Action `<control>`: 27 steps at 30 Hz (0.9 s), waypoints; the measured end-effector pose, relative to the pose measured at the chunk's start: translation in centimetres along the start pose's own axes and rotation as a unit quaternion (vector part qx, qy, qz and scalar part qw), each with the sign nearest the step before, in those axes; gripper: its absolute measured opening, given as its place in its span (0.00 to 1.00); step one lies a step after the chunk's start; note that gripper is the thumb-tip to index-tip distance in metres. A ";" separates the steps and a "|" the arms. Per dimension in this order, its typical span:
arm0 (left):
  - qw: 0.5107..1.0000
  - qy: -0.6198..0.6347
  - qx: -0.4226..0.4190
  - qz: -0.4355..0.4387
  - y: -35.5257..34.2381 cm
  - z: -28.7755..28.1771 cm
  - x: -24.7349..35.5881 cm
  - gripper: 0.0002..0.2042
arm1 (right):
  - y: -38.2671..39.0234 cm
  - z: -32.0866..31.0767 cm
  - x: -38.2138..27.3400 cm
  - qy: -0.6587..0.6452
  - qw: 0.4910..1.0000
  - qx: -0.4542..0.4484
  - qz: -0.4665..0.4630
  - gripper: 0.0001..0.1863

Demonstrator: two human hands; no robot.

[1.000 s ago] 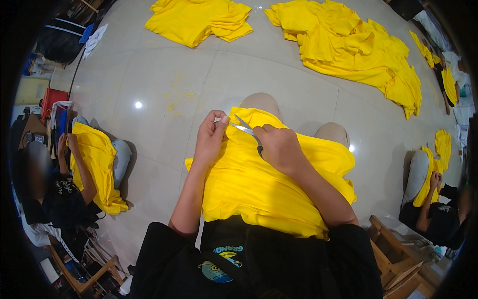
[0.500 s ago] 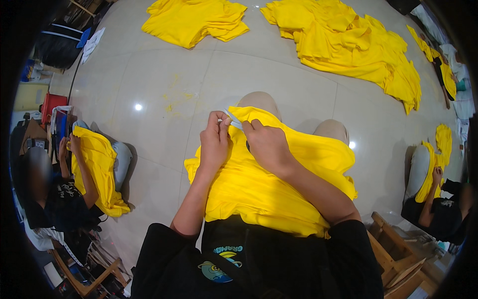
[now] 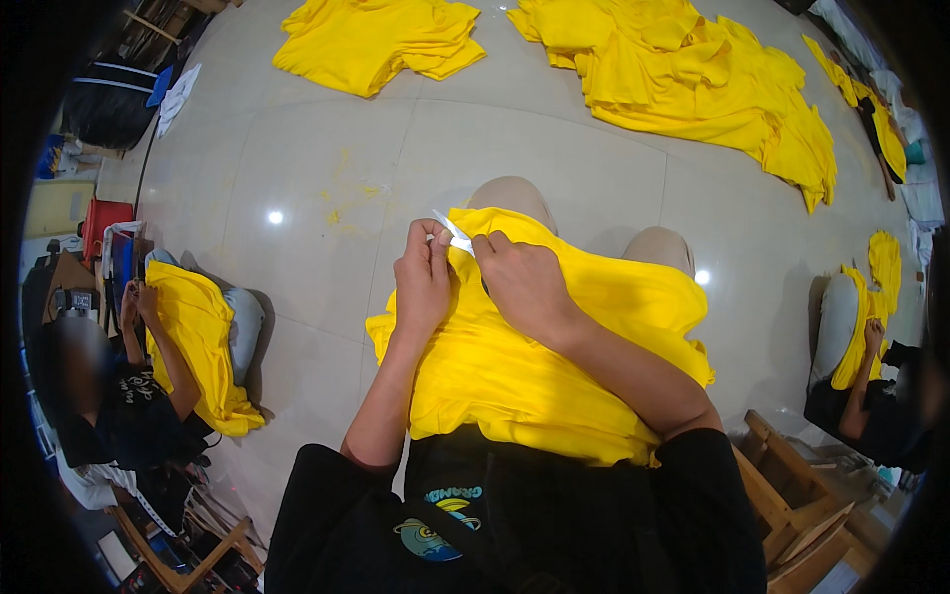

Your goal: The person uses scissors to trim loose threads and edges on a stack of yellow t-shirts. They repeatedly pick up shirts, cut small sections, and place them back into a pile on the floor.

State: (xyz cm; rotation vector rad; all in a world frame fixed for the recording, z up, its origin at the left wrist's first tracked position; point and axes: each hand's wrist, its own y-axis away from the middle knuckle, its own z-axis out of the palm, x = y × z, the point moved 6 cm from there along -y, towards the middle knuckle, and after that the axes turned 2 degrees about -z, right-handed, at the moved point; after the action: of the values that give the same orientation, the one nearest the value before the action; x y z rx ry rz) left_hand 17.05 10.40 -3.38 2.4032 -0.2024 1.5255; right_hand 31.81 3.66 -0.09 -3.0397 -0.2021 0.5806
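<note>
A yellow shirt (image 3: 534, 366) lies spread over my lap and knees. My left hand (image 3: 424, 282) pinches the shirt's far edge near its top. My right hand (image 3: 524, 282) is closed around a small metal thread snipper (image 3: 452, 232), whose pale blades point up and left and meet the fabric right beside my left fingers. Both hands sit close together above my left knee.
Heaps of yellow shirts lie on the pale tiled floor, one pile (image 3: 381, 40) at the far left and another pile (image 3: 703, 84) at the far right. A seated person (image 3: 148, 386) at left and another seated person (image 3: 871, 366) at right handle yellow shirts. A wooden stool (image 3: 792, 495) stands lower right.
My hands have drawn together at the shirt's top edge. The snipper, held off the cloth a second ago, now sits at the fabric by my left fingers.
</note>
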 end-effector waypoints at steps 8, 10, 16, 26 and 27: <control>1.000 0.012 -0.004 0.005 0.0 0.2 -0.1 0.06 | -0.1 0.1 -0.1 0.016 1.000 0.006 -0.002 0.12; 1.000 0.015 -0.004 0.004 0.0 0.2 -0.2 0.06 | 0.0 0.2 -0.1 0.015 1.000 0.002 -0.001 0.12; 1.000 0.020 -0.003 -0.007 0.1 0.4 -0.1 0.08 | -0.1 -0.2 -0.1 0.012 1.000 0.021 -0.020 0.08; 1.000 0.016 -0.006 -0.007 0.3 0.3 0.2 0.08 | -0.2 0.4 0.0 -0.001 1.000 0.000 -0.007 0.09; 1.000 0.017 -0.006 -0.009 0.3 0.3 0.0 0.08 | -0.1 0.5 0.1 -0.009 1.000 -0.004 -0.004 0.09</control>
State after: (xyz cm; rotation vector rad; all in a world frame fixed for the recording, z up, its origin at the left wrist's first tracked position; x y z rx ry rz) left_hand 17.19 10.08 -3.45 2.3618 -0.1832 1.5514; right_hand 31.67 3.81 -0.53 -3.0401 -0.2169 0.6082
